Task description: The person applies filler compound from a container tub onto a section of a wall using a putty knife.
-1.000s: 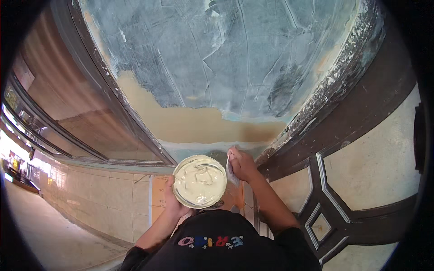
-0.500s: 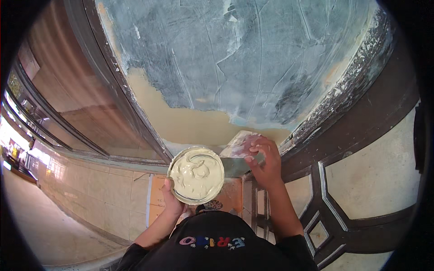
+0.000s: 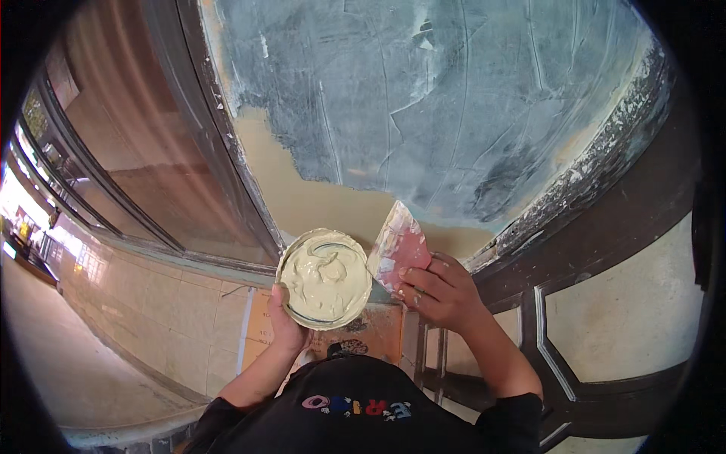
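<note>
One pink scraper (image 3: 406,261): we see it in our right hand, just right of the putty tub and in front of the beige patch, its face smeared with cream and white.
Scraper's direction: its narrow corner points away from us, toward the blue-grey surface; its long axis runs near upright in our view, leaning slightly right at the top.
Scraper's left edge: coated with putty, it slopes down to a corner at the tub's rim; we cannot tell whether they touch.
Right hand (image 3: 446,291): grasping the scraper by its lower right side, fingers laid across the pink face.
Putty tub (image 3: 357,313): round, its open mouth facing us, held just left of the scraper.
Putty (image 3: 329,274): cream, glossy, swirled into ridges.
Left hand (image 3: 290,325): gripping the tub from its lower left, thumb up against the rim.
Beige patch (image 3: 321,203): beyond the tub, along the lower part of the blue-grey surface (image 3: 423,113).
Dark frame (image 3: 227,144): bordering that surface on our left.
Door (image 3: 620,310): pale panels, dark bars, at our right.
Orange sheet (image 3: 261,325): below the tub, beside our left forearm.
</note>
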A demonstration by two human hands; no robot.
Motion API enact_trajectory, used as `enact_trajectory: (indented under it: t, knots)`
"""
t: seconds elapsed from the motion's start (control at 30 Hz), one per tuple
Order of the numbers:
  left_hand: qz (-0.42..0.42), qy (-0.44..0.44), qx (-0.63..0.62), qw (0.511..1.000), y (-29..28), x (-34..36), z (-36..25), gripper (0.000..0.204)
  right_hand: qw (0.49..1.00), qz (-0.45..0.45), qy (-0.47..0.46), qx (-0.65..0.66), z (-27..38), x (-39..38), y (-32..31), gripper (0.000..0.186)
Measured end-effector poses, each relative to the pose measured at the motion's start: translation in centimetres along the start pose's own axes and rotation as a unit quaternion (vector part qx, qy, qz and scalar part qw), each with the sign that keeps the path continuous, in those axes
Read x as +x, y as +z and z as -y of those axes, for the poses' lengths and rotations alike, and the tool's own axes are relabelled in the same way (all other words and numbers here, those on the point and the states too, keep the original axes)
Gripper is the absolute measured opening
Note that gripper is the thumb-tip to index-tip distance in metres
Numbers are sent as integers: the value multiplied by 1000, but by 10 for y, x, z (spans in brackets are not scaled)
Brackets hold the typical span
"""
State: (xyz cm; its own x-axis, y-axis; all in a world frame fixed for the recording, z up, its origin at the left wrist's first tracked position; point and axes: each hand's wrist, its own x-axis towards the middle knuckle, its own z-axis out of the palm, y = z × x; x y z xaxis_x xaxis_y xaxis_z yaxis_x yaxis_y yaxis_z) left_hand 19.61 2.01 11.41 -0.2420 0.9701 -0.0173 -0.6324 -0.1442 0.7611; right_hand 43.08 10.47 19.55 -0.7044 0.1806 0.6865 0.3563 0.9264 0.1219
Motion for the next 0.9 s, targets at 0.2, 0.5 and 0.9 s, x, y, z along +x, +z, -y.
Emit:
enact_trajectory:
  t: [0.2, 0.5, 0.9]
  knots:
    - [-2, 6, -10, 1000, -11, 2, 6, 73, 994, 40, -80, -61, -2, 12, -2, 8]
    - [29, -70, -21, 997, -6, -2, -18, 68, 979, 65, -176, -84, -4, 18, -2, 11]
    - [49, -154, -55, 985, -25, 1, -14, 67, 973, 66, -211, -66, -1, 22, -11, 16]
